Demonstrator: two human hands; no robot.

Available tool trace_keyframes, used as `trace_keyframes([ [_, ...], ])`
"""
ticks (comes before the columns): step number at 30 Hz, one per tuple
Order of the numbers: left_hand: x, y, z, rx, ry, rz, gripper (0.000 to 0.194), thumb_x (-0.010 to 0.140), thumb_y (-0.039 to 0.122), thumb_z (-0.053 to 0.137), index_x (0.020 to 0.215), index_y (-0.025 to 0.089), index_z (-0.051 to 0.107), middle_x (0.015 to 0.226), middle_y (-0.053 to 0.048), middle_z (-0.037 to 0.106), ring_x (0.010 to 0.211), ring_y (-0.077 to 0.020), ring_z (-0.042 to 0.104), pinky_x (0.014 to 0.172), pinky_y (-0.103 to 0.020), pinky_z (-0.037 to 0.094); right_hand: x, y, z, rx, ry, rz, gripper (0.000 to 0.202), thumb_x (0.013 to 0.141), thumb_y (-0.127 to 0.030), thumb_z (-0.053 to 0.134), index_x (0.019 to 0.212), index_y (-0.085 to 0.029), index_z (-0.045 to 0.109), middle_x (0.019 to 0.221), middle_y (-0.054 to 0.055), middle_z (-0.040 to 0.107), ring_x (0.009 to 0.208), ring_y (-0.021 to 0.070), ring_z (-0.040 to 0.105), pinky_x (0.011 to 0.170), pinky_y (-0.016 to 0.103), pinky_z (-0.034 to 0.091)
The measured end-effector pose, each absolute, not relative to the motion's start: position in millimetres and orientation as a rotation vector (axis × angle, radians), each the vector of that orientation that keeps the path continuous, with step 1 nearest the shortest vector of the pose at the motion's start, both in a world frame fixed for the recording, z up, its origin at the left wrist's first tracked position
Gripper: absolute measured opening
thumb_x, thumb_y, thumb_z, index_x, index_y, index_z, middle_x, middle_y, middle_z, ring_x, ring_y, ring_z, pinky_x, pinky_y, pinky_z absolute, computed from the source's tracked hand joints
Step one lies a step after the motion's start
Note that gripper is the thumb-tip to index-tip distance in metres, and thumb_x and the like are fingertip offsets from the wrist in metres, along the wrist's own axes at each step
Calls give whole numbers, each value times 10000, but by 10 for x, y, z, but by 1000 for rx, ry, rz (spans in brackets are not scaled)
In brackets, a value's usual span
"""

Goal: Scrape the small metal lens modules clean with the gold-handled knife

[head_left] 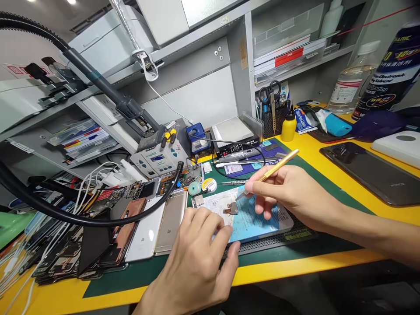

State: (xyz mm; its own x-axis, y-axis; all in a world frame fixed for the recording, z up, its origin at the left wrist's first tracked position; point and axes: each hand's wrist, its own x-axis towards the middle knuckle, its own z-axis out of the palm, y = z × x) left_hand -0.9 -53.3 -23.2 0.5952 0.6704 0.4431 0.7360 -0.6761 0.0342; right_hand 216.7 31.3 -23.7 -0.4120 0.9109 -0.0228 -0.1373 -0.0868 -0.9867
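Note:
My right hand (pixel 285 190) grips a slim craft knife (pixel 278 165) with a gold handle, its blade pointing down and left. Close to the blade tip, a small metal-topped part with a brown flex cable (pixel 232 209) lies on a flat blue and white box (pixel 257 216). At the front left of that box is my left hand (pixel 201 258), back upward. Its fingers are bent toward the box, with the thumb apart from them; the fingertips are mostly hidden. I cannot tell whether they touch the small part.
Phones and phone parts (pixel 108 236) are piled at left beneath a black hose (pixel 98 221). Tweezers (pixel 232 182) lie behind the box. Farther back stands a soldering station (pixel 159 159). A yellow bottle (pixel 288 126) and a dark phone (pixel 374 173) are at right.

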Motion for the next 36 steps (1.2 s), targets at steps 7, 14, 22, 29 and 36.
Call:
trace_keyframes([
  [7,-37,-603,-284,-2649,-1145,-670,136,871,70,667,999,116,664,843,-93,620,813,-223,498,691,-405,369,2168,311,-202,-887,-1336,1630,267,764,-343,860,799,-141,689,575,12,672,492,141,634,448,222,566],
  [14,-62,-643,-373,-2659,-1129,-793,171,860,4,647,985,119,659,823,-85,632,803,-200,505,689,-391,356,2181,299,-169,-902,-1325,1628,271,758,-345,866,793,-146,686,575,14,679,483,142,635,436,218,557],
  [22,-13,-615,-366,-2715,-1207,-864,150,867,-10,598,914,129,630,803,-70,598,776,-186,487,678,-376,316,2188,300,-182,-912,-1362,1635,269,784,-350,842,810,-139,676,567,17,680,483,133,622,458,215,565],
  [29,-185,-490,-195,-2768,-1348,-793,123,940,50,552,924,171,568,854,-42,598,819,-182,500,741,-373,361,2189,302,-166,-924,-1343,1632,265,777,-338,846,805,-140,672,564,16,683,466,131,623,443,203,548],
  [36,-291,-48,-108,-2683,-1540,-537,139,1010,181,491,891,189,562,890,-37,590,853,-206,500,776,-389,384,2180,322,-183,-939,-1348,1615,259,786,-345,838,811,-140,682,561,18,682,466,132,619,448,207,545],
])
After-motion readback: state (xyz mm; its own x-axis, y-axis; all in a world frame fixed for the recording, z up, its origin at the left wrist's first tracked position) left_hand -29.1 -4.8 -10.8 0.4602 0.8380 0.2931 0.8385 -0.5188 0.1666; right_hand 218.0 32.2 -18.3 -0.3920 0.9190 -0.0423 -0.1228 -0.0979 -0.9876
